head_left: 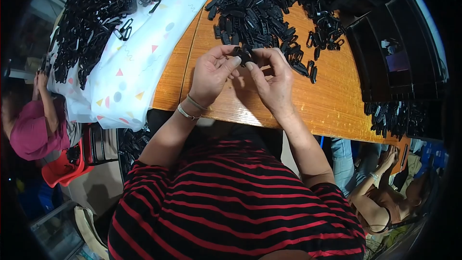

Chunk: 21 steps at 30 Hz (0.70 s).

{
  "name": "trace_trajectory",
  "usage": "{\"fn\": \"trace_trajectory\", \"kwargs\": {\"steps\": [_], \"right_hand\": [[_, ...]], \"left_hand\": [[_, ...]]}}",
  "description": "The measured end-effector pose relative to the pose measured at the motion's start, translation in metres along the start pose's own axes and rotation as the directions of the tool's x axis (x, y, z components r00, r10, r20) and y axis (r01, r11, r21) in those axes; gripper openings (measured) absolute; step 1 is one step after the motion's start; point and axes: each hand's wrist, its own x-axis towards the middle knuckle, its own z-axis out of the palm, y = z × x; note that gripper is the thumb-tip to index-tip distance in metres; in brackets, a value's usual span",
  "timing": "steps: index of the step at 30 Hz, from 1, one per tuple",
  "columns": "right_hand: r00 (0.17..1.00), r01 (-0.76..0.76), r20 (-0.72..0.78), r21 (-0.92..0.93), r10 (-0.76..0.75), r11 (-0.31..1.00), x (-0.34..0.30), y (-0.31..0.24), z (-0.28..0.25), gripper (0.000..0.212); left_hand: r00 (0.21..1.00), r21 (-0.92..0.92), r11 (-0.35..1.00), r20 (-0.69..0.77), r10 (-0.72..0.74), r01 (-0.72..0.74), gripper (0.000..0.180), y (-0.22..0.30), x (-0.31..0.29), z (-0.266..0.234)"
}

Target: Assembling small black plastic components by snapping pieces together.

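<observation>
Above the near part of the wooden table (pixel 332 110), my two hands meet around small black plastic pieces (pixel 244 55). My left hand (pixel 212 73) pinches them from the left, thumb against fingers. From the other side my right hand (pixel 274 76) grips them between thumb and curled fingers. Whether they are one part or two joined ones is hard to make out. Just beyond my fingers lies a large heap of black plastic parts (pixel 252 12), some long and ribbed. A few loose ones lie to the right of my right hand.
At left, a white patterned cloth (pixel 139 53) carries another heap of black parts (pixel 96 24). A black bin (pixel 394 53) stands at the right, with more parts (pixel 394 118) near it. One person (pixel 38 125) sits at far left beside a red chair (pixel 65 166), another (pixel 380 197) at lower right.
</observation>
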Motion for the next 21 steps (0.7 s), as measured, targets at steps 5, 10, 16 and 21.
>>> {"fn": "trace_trajectory", "kwargs": {"steps": [5,10,16,21], "right_hand": [[0.992,0.121,0.041,-0.066,-0.118,0.990,0.002,-0.003,0.000,0.022],[0.995,0.080,0.068,-0.064,-0.076,0.995,-0.002,-0.003,-0.001,0.022],[0.980,0.199,0.050,-0.270,-0.193,0.942,-0.021,0.004,0.013,0.027],[0.997,-0.079,0.002,-0.133,0.080,0.988,-0.036,-0.003,0.018,0.038]], "left_hand": [[0.999,0.059,0.998,-0.009,0.037,-0.036,0.026,0.006,-0.001,0.000],[0.999,0.092,0.995,0.015,0.036,-0.037,0.026,0.005,-0.005,-0.001],[0.987,0.168,0.973,0.020,0.159,-0.160,0.025,-0.013,-0.019,0.006],[1.000,0.138,0.990,-0.022,0.011,-0.008,0.021,-0.011,-0.030,0.010]]}}
